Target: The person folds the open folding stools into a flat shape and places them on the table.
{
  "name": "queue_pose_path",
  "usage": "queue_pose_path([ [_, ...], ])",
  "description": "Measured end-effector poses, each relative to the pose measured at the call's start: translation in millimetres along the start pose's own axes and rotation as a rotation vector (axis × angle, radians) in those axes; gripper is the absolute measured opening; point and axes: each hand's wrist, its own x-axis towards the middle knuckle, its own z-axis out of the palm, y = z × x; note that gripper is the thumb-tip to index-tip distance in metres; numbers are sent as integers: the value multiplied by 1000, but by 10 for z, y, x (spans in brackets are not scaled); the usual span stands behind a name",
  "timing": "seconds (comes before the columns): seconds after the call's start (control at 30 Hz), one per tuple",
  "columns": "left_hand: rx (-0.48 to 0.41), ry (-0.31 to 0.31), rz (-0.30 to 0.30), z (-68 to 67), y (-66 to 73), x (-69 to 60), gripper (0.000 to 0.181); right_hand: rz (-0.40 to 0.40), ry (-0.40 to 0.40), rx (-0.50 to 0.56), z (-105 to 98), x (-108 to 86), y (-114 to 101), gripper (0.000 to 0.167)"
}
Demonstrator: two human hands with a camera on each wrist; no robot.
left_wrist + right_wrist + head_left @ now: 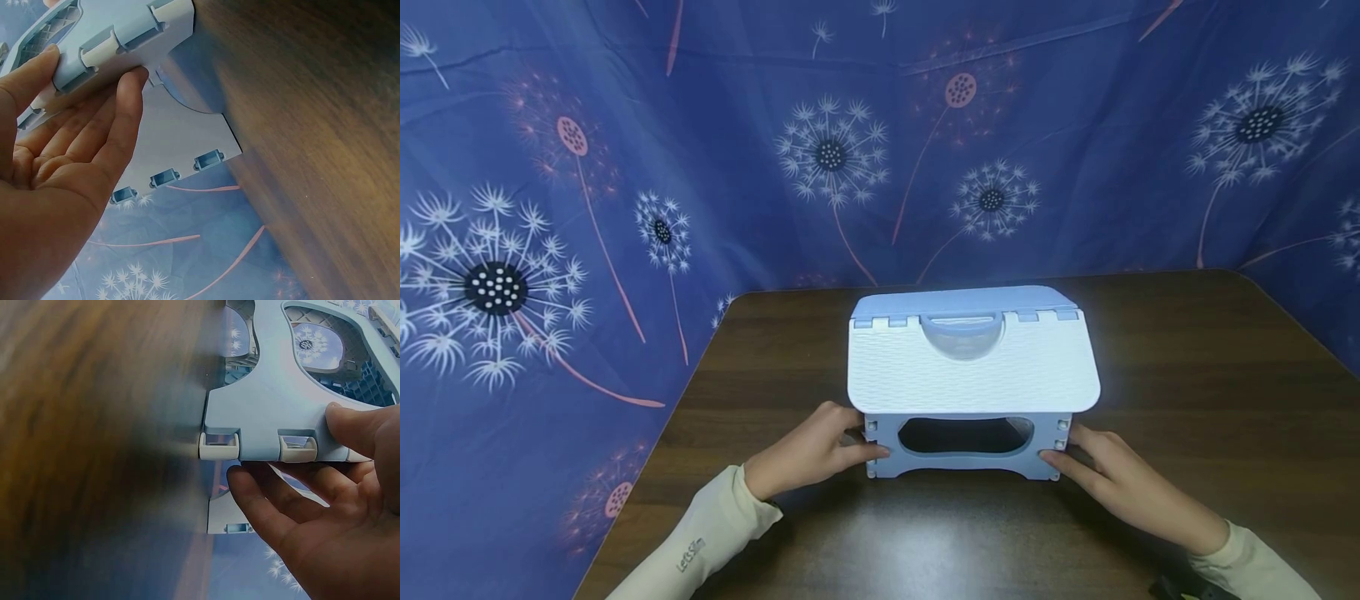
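Note:
A light-blue and white plastic folding stool (895, 375) stands on the table in the head view, its white textured top panel tilted toward me and a blue handle (962, 323) along the hinge. Below that panel is the blue leg panel (958, 462) with an oval opening. My left hand (816, 450) pinches this panel's left edge, thumb in front and fingers behind. At the opposite edge my right hand (1112, 479) holds it the same way. In the right wrist view, the right thumb presses near the hinge joints (299, 447).
The dark wooden table (760, 358) extends around the stool on all sides. Behind and to the left hangs a blue cloth (715, 125) printed with dandelions. A small black object (1195, 588) is partly visible at the bottom right, near the right sleeve.

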Motion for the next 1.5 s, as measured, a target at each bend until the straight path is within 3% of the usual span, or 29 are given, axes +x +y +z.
queue_pose_path([
  [0.17,2,-8,0,-6,4,1,35,4,2,-9,4,3,-3,37],
  [0.47,-12,-15,7,1,-6,-2,46,13,-1,-7,9,-3,-8,36],
  [0.77,6,-13,-6,1,1,3,42,12,-8,5,10,-4,-9,34],
  [1.5,-31,-20,0,11,-20,6,54,8,-12,13,17,6,-20,27],
])
